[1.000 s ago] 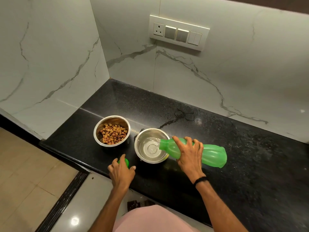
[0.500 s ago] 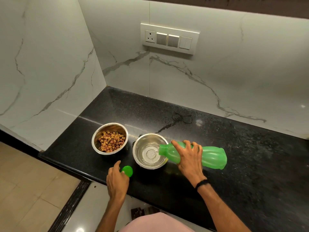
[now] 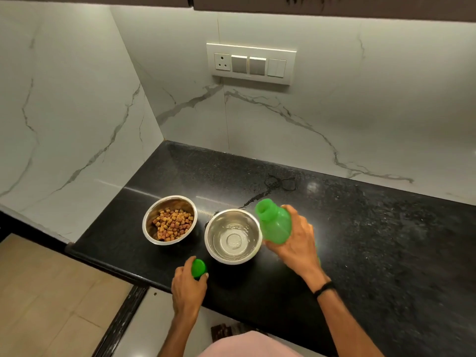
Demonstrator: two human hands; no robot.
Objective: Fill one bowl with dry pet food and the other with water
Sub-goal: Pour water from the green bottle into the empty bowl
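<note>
Gripping the translucent green plastic bottle point(image 3: 274, 225) round its shoulder, your right hand point(image 3: 291, 243) has its fingers curled on the smooth body, and the round open mouth points up and away from you, just beyond the grip. Directly left of that grip sits the polished steel water bowl point(image 3: 219, 228), a shallow pool glinting in its base. Further left, a matching steel bowl point(image 3: 152, 215) holds brown, cube-shaped kibble point(image 3: 173, 224). Your left hand point(image 3: 189, 287) pinches the round green cap point(image 3: 198, 267) between thumb and fingers, over the front edge of the speckled black stone counter point(image 3: 360, 240). Half a second ago the bottle lay almost level, mouth over the water bowl; now it is raised, mouth up beside the rim.
</note>
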